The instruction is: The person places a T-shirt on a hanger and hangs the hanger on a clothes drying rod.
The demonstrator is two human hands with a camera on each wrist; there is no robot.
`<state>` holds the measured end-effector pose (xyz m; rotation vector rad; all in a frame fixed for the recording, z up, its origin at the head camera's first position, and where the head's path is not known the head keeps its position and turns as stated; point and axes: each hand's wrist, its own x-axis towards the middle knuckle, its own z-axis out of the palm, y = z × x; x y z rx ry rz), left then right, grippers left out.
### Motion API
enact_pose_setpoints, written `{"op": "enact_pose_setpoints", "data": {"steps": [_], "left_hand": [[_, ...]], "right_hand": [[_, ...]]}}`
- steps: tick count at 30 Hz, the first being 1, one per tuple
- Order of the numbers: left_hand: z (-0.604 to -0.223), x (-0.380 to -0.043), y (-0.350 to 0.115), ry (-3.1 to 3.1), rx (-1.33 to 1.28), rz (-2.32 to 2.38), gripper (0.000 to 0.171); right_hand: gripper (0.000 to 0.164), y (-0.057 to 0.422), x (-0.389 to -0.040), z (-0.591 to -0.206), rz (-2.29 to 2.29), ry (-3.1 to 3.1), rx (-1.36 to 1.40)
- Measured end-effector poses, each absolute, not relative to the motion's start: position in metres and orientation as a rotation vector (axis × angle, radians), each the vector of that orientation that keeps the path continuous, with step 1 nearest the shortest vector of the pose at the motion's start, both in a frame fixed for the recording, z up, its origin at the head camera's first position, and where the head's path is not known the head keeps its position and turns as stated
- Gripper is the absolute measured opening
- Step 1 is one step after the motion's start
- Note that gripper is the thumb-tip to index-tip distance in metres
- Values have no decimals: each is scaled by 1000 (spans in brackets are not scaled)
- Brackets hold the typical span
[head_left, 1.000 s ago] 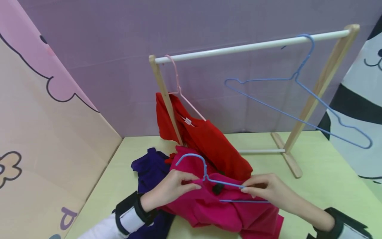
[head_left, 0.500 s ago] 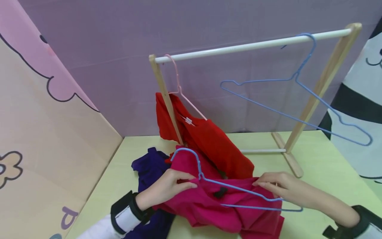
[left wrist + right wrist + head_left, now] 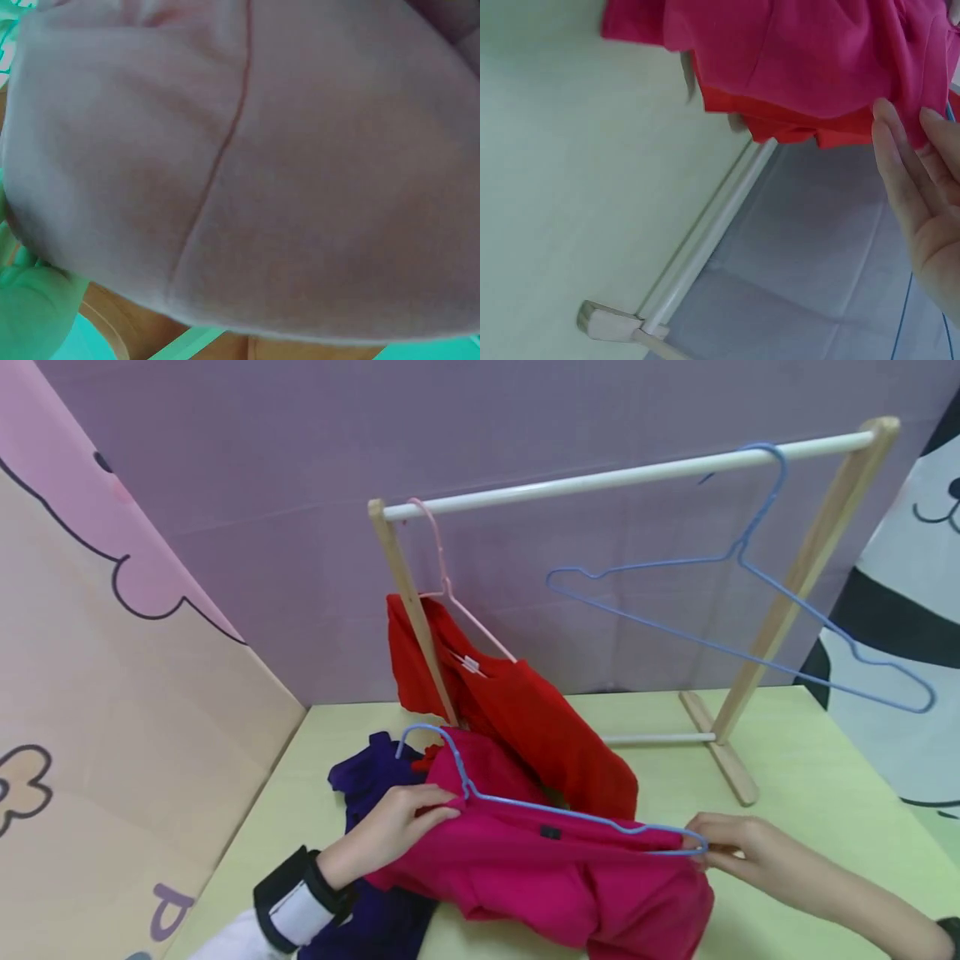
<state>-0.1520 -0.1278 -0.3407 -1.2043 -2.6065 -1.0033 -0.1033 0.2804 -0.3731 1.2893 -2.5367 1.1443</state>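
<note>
A magenta shirt (image 3: 540,877) hangs stretched between both hands in the head view, a dark label near its neck edge. Along that edge runs a blue wire hanger (image 3: 555,810), its hook standing up on the left. My left hand (image 3: 401,827) pinches the shirt's edge just beside the hanger's neck. At the other side my right hand (image 3: 738,847) pinches the shirt's edge, right at the hanger's rounded end. In the right wrist view, the thumb and fingers (image 3: 900,157) grip a fold of the shirt. Cloth fills most of the left wrist view, in distorted colours.
Behind stands a wooden rack with a white rail (image 3: 600,481). A red shirt (image 3: 525,710) hangs there on a pink hanger (image 3: 442,568), touching the work area. Another blue hanger (image 3: 750,539) hangs bare at the right. A dark purple garment (image 3: 375,777) lies on the table (image 3: 810,777).
My right hand has slid right from the hanger's arm to the shirt's edge at its end. The held hanger has shifted left, and the shirt's neck edge is pulled straighter.
</note>
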Motion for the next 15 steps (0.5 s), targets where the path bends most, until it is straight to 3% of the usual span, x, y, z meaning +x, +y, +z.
{"op": "enact_pose_setpoints", "data": {"steps": [10, 13, 15], "left_hand": [[-348, -152, -138, -2627, -1238, -996, 13], [-348, -148, -139, -2610, -1251, -995, 12], [-346, -144, -137, -2606, -1240, -1004, 12]], "right_hand": [[25, 294, -91, -366, 1039, -2426, 1252], [12, 290, -86, -355, 911, -2356, 1236], [17, 284, -83, -346, 851, -2300, 1207]]}}
